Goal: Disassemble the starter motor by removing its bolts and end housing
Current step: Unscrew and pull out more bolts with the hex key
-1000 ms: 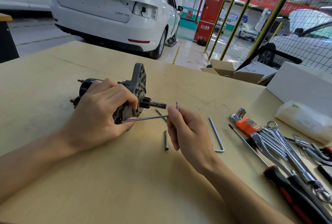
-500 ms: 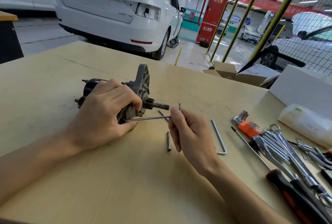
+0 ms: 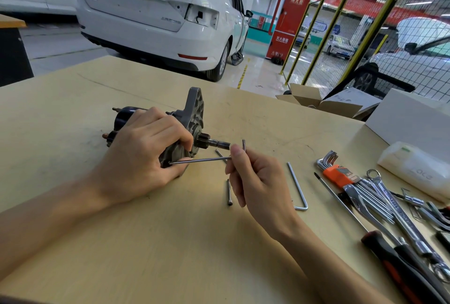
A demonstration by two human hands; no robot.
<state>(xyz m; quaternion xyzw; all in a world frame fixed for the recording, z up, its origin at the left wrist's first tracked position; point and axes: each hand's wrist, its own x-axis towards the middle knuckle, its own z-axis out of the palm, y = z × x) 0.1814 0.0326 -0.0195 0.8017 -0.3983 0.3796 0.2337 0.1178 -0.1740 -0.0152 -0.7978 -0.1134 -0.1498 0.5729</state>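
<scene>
Pale wooden worktop (image 3: pixel 170 242) in car workshop. Left hand (image 3: pixel 143 155) clamped round starter motor (image 3: pixel 187 123); right hand (image 3: pixel 253 179) pinching hex key (image 3: pixel 202 159), long arm lying level, tip leftward in housing bolt.

Pale wooden worktop (image 3: pixel 146 242). Starter motor (image 3: pixel 192 118) near the middle, a loose bolt (image 3: pixel 229 193) and hex key (image 3: pixel 297 185) beside it, spanners (image 3: pixel 379 196) (a jumbled heap) and white box (image 3: pixel 411 118) along the right edge.
</scene>
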